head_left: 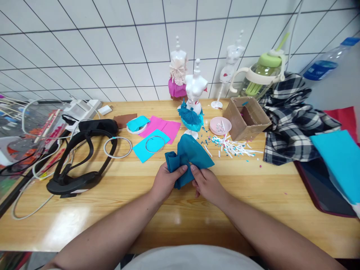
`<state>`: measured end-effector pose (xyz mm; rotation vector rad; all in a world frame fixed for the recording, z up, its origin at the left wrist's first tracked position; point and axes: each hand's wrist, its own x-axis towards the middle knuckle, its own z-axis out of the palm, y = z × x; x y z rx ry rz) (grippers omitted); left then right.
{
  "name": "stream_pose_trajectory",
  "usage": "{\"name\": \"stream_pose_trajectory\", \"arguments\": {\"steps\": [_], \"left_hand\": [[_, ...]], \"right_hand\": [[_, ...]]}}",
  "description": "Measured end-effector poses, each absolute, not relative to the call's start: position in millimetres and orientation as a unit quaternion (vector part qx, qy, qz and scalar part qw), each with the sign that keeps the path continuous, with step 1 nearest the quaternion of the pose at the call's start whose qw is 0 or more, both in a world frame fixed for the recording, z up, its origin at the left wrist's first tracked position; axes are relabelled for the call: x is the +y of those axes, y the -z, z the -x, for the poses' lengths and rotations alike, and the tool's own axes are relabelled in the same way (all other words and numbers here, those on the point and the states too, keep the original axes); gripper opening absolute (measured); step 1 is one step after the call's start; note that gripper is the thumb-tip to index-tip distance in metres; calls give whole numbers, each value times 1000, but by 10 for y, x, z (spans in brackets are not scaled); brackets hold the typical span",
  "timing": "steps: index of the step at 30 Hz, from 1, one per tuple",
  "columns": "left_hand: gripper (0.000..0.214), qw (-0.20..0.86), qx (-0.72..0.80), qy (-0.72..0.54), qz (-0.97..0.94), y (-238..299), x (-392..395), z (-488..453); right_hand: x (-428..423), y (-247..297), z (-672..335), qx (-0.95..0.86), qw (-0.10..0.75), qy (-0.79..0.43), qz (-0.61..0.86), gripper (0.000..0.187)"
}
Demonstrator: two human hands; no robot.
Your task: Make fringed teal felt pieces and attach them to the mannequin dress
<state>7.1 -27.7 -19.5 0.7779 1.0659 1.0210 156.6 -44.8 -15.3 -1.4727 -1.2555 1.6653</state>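
A dark teal sheet of paper or fabric (194, 150), partly folded, is held above the table between both hands. My left hand (167, 176) pinches its folded left part, thumb on top. On the lower right side my right hand (204, 182) grips it between thumb and fingers, the two thumbs close together. Just beyond stands a small white mannequin (195, 86) with a ruffled teal skirt (191, 114). Behind it are a mannequin in a cream top and magenta skirt (177, 73) and a bare white one (233, 62).
Paper scraps (233, 146) lie near a pink dish (221, 126) and a cardboard box (244, 120). Cyan sheet (142, 150), pink sheets (171, 129) and a ring (117, 147) lie left, beside a black headset (81, 182). A jug (263, 75) and plaid cloth (289, 112) stand right.
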Motion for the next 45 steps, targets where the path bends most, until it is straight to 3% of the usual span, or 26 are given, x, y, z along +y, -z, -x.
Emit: {"name": "stream_pose_trajectory", "arguments": {"steps": [22,28,31,35,39,45], "left_hand": [[29,682,456,-461,-340,197,-292,-73],[63,671,385,-545,-322,35,-262,43],[83,748,404,-448,-276,-106,-156,219],[83,776,411,-309,-365,-214,-9,517],[81,709,425,-290,-482,-251,32,668],[27,551,513,-367,-546,-311,24,586]], "right_hand": [[-420,101,-1588,-504,290,-593,556,57],[-347,16,-1764,-514,309,-621,505,53],[-327,-68,-1900,-533,275,-656,458,55],[-350,-114,-1963,-542,236,-669,450,59],[-395,-67,-1912,-559,217,-658,456,54],[-404,-29,-1851,-627,201,-601,453,50]]}}
